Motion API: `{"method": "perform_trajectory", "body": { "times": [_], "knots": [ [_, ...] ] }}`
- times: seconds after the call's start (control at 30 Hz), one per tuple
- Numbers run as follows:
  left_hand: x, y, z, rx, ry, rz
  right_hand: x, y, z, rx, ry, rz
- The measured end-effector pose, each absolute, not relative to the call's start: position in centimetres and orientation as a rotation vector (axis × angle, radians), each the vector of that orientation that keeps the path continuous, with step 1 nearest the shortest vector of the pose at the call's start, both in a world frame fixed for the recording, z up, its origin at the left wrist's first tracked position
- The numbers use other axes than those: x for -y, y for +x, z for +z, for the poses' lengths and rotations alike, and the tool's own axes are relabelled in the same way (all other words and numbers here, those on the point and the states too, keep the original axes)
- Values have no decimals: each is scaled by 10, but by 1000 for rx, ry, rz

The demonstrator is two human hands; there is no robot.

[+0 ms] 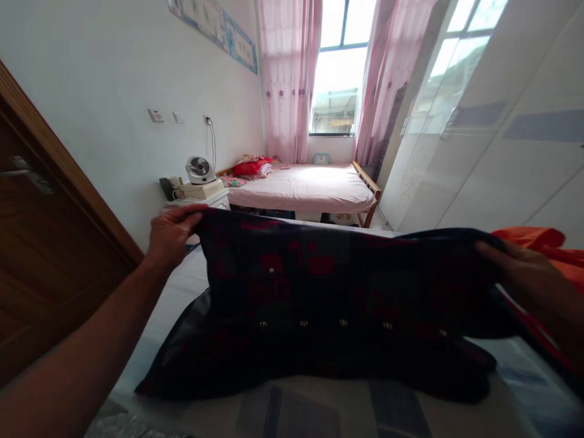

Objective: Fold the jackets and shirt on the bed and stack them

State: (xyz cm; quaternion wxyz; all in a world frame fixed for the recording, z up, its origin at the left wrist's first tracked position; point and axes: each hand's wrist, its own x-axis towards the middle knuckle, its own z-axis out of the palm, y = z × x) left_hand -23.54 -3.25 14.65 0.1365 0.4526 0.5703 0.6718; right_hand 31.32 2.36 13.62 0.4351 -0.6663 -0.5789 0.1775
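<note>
A dark blouse (319,292) with a dim red and grey pattern and a row of shiny buttons stretches between my two hands. Its lower part lies on the bed in front of me. At its upper left corner, my left hand (173,234) pinches the cloth between thumb and fingers. My right hand (531,274) grips the opposite end, thumb on the near side and the other fingers hidden behind the fabric. Below the garment shows the pale bedsheet (301,407) with blue-grey blocks.
Orange cloth (531,237) lies beyond my right hand. Past the near bed stand a second bed (314,185) with a pink sheet and a bedside cabinet bearing a small fan (201,169). A wooden door (50,243) is on the left, a white wardrobe (479,158) on the right.
</note>
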Motion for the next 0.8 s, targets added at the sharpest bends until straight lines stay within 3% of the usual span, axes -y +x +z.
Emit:
{"method": "perform_trajectory", "body": {
  "times": [0.17, 0.4, 0.53, 0.8],
  "knots": [
    [39, -236, 194, -1535, 1244, 2094, -5, 316, 175, 1137, -1450, 621],
    [134, -249, 90, -1843, 1126, 1167, 39, 373, 71, 1491, -1723, 968],
    [158, -248, 50, -1862, 1038, 976, 45, 374, 60, 1700, -1877, 754],
    [134, -216, 57, -1780, 966, 950, -4, 287, 77, 2365, -1915, 474]
  ]
}}
